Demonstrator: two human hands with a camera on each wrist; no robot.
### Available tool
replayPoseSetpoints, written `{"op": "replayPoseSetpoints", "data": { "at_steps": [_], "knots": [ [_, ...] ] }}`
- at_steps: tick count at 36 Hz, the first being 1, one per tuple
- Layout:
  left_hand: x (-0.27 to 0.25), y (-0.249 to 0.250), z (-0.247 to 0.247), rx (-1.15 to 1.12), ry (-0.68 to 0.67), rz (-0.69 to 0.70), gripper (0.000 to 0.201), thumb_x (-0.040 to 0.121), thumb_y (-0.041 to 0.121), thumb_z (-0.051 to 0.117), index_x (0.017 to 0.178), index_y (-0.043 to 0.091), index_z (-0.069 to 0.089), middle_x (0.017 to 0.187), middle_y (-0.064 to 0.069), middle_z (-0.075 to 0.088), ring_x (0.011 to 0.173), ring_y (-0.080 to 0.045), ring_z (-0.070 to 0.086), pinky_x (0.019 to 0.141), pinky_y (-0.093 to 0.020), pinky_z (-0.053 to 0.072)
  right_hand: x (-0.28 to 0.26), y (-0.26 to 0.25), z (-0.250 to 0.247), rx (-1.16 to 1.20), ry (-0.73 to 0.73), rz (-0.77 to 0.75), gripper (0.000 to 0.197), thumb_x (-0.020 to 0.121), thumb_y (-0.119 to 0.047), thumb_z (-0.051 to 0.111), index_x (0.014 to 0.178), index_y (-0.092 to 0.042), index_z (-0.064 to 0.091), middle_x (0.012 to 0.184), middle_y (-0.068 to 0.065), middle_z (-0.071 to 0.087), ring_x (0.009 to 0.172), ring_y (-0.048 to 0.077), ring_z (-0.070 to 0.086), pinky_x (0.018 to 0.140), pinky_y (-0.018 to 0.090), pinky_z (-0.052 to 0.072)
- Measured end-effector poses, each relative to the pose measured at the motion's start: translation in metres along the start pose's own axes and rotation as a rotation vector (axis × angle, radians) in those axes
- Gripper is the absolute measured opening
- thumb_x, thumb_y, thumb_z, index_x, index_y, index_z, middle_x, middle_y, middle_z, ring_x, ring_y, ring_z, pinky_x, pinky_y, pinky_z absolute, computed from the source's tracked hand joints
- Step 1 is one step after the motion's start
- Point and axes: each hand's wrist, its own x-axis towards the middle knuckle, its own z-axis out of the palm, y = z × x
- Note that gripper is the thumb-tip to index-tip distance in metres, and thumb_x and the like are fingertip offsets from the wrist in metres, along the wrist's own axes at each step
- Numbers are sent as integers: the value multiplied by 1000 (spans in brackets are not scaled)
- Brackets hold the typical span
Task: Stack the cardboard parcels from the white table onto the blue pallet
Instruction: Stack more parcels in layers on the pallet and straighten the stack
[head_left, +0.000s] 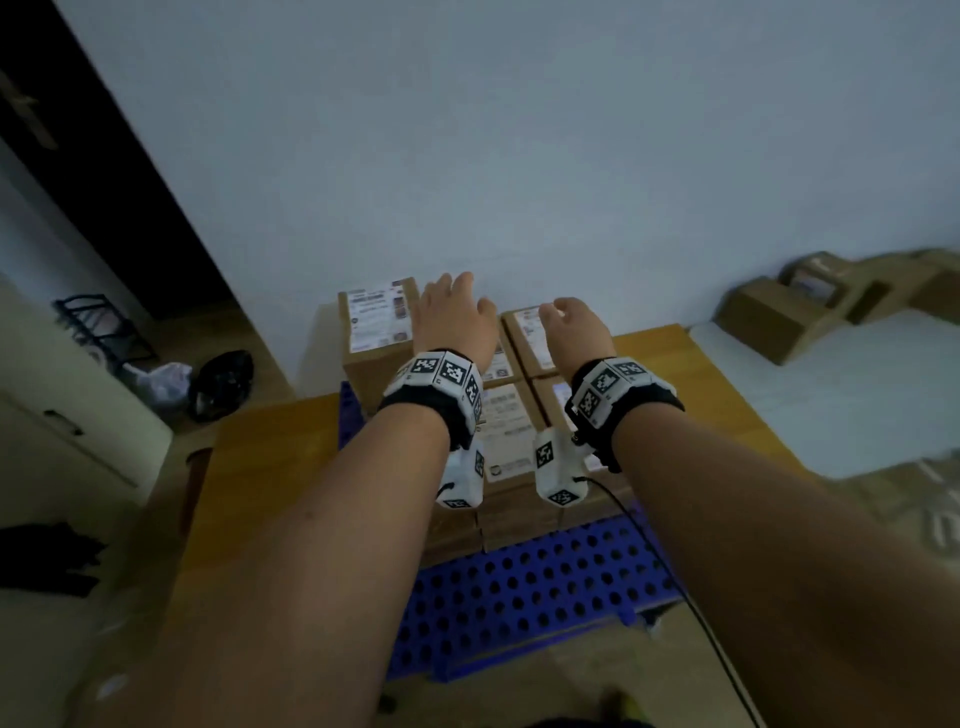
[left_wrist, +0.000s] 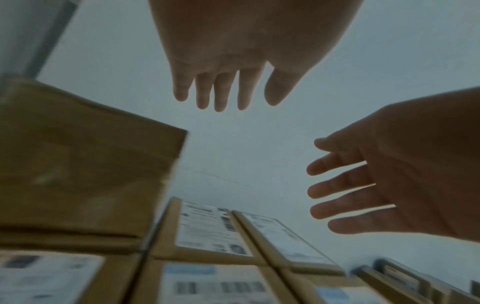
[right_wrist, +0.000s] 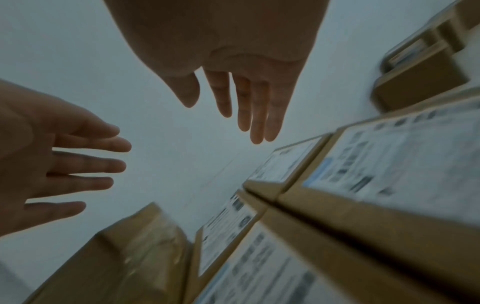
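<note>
Parcels stacked on pallet; both hands empty above the stack.

Stacked parcels (head_left: 511, 415) grouped at the far half of the blue pallet (head_left: 519, 587), one taller parcel (head_left: 376, 327) raised at far left. More parcels (head_left: 810, 306) waiting on the white table (head_left: 857, 395), far right. Left hand (head_left: 452, 322) and right hand (head_left: 574, 330) hovering over the far row, fingers straight and spread, gripping nothing. Risk judged: raised parcel toppling if clipped on withdrawal or loaded off-centre; gaps between rows inviting tilt. Labels unreadable through blur; stack depth and lower layers hidden behind forearms; table parcels smeared, count uncertain.
</note>
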Motion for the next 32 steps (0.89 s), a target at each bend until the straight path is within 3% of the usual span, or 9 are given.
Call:
{"op": "replayPoseSetpoints", "data": {
  "at_steps": [11,13,18,23,32],
  "knots": [
    [-14,154,96,-19,-140,163,53,99,35,35,147,13,33,154,-8,31,143,-24,25,118,-43,19,15,101,-141,-17,137,109,50,96,-40,48,140,-18,43,138,9,52,121,25,53,97,36,43],
    [-20,185,118,-30,-175,150,53,99,36,35,146,12,33,153,-8,32,142,-25,27,117,-43,21,18,126,-171,-42,151,128,50,95,-39,49,140,-19,43,139,9,51,121,26,53,98,37,45],
    [-38,255,169,-74,-244,117,51,100,34,37,146,11,33,150,-9,35,138,-27,32,114,-41,27,24,189,-245,-106,175,171,51,95,-35,50,143,-18,41,139,9,49,118,27,53,85,33,43],
    [-58,319,220,-76,-346,113,53,99,35,36,146,13,33,149,-11,36,135,-29,37,110,-43,33,28,252,-312,-120,194,250,50,94,-33,52,141,-18,42,141,9,47,121,27,52,87,32,42],
    [-45,391,293,-49,-411,90,53,99,32,37,145,7,33,149,-14,36,134,-30,38,109,-39,34,63,322,-376,-111,190,341,49,94,-35,53,139,-18,45,140,9,48,117,26,54,81,30,41]
  ]
}}
